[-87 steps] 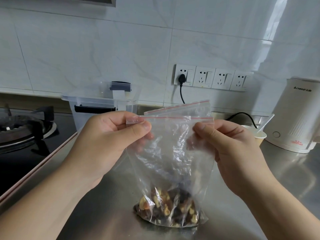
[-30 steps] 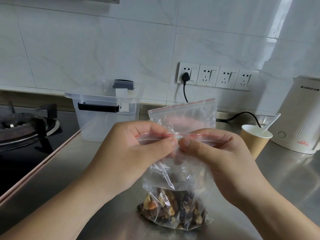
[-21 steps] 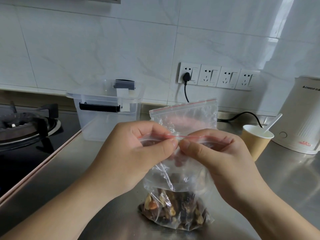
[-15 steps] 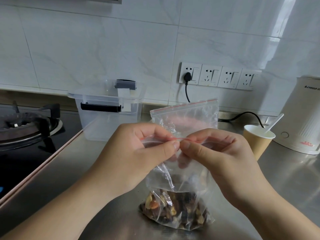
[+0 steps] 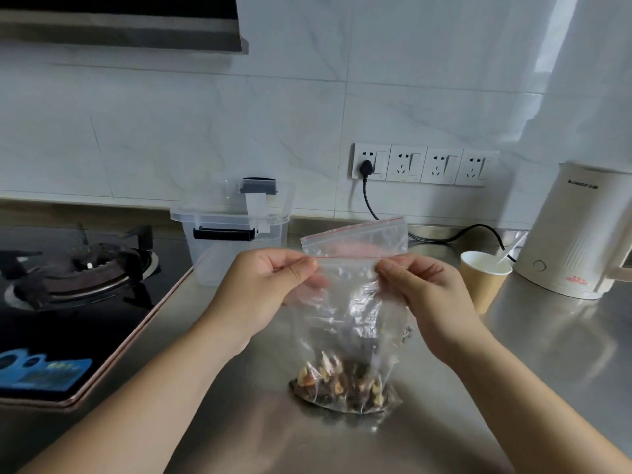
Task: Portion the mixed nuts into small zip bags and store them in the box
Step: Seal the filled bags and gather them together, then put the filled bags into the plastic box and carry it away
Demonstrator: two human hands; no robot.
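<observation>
Both hands pinch top edge of zip bag (image 5: 352,302) at its red seal line: left hand (image 5: 263,289) grasps the left end between thumb and curled fingers, right hand (image 5: 424,295) does the same at the right end. Bag hangs upright between them, bottom resting on steel counter (image 5: 513,388). Mixed nuts (image 5: 342,383) sit in a small heap at bag bottom, rest of bag slack and see-through. Seal line looks flat and straight across, likely closed or nearly so, can't confirm fully.

Just behind this bag, a second zip bag (image 5: 355,239) stands up; contents can't be made out. Right of the held bag, paper cup (image 5: 482,278) with a white spoon in it; farther right, white kettle (image 5: 578,230). Behind and left of the held bag, clear box (image 5: 236,234), open, against the wall, looks to have no bags in it. Far left of it, gas hob (image 5: 75,271).

Progress guess: one portion filled and sealing about finished. Left: move it into the box, then fill more bags.
</observation>
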